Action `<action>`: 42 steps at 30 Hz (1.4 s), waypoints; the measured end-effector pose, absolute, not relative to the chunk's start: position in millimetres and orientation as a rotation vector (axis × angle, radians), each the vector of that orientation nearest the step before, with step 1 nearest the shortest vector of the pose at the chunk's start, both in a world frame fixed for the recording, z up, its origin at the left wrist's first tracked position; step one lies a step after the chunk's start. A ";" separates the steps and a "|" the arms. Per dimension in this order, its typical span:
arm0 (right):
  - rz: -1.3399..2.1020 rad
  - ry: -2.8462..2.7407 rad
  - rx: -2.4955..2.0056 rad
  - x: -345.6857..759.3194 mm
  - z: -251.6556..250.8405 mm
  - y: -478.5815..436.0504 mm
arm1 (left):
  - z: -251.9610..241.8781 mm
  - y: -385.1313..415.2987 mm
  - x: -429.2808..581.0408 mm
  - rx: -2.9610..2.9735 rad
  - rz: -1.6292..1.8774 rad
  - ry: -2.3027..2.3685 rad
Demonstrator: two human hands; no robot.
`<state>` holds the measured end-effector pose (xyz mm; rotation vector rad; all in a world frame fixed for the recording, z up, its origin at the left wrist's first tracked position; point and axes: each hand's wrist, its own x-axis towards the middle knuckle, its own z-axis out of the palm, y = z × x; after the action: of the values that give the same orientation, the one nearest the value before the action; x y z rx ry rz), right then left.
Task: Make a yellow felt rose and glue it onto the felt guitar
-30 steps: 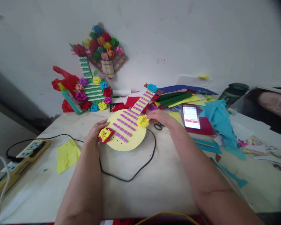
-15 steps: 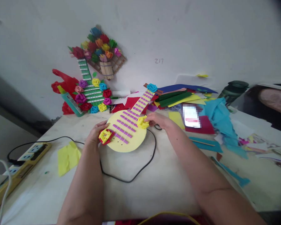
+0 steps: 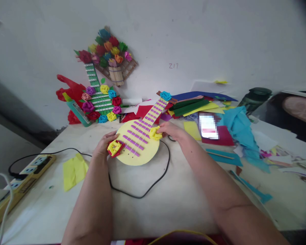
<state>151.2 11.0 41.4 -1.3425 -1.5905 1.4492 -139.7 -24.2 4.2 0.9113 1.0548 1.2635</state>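
A pale yellow paper guitar (image 3: 140, 158) with purple strips across body and neck tilts away from me in the middle of the table. My left hand (image 3: 105, 144) grips its left edge, beside a yellow-and-red paper flower (image 3: 114, 148); some fingers are hidden behind the guitar. At the body's right edge, my right hand (image 3: 169, 130) pinches a yellow paper flower (image 3: 155, 133) against the guitar. A blue paper flower (image 3: 165, 95) sits on the head of the neck, over brown sticks.
A green flowered guitar (image 3: 102, 105) and a glue bottle (image 3: 79, 114) stand back left. Behind lie coloured paper sheets (image 3: 191, 107). To the right are a phone (image 3: 208, 126), blue crepe paper (image 3: 237, 129) and a dark bottle (image 3: 256, 98). A black cable (image 3: 140, 197) loops in front; a power strip (image 3: 28, 173) lies left.
Almost nothing differs. Both hands keep their places on the paper guitar and the yellow flower.
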 end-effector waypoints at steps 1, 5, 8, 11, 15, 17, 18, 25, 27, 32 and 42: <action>1.445 -1.587 -1.340 150.8 40.8 11.4 | 4.5 -24.3 -139.5 0.911 1.261 1.052; 1.415 -1.599 -1.337 149.7 38.8 12.2 | 6.0 -24.9 -138.2 0.898 1.272 1.069; 1.395 -1.623 -1.312 149.8 36.8 12.5 | 6.0 -25.0 -137.7 0.901 1.278 1.080; 1.381 -1.631 -1.284 150.2 34.6 12.8 | 5.2 -24.5 -138.1 0.915 1.276 1.069; 1.417 -1.625 -1.239 151.1 34.1 12.8 | 4.4 -24.0 -139.3 0.919 1.273 1.066; 1.468 -1.620 -1.216 151.6 34.7 12.8 | 4.3 -24.0 -139.8 0.920 1.264 1.062; 1.494 -1.619 -1.206 151.9 34.9 13.0 | 4.2 -24.0 -139.9 0.921 1.261 1.063; 1.523 -1.626 -1.228 151.5 32.3 14.3 | 5.0 -25.0 -138.5 0.930 1.257 1.076; 1.510 -1.629 -1.232 151.0 32.9 13.5 | 5.1 -24.9 -138.4 0.929 1.250 1.073; 1.518 -1.623 -1.229 150.4 36.0 10.5 | 4.1 -24.2 -139.2 0.936 1.243 1.059; 1.482 -1.606 -1.225 148.1 36.6 9.4 | 5.6 -25.8 -136.7 0.924 1.252 1.075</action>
<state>148.1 9.4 36.6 -1.2245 -1.6064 1.4822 -136.7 -25.8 5.6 0.9236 1.0746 1.2522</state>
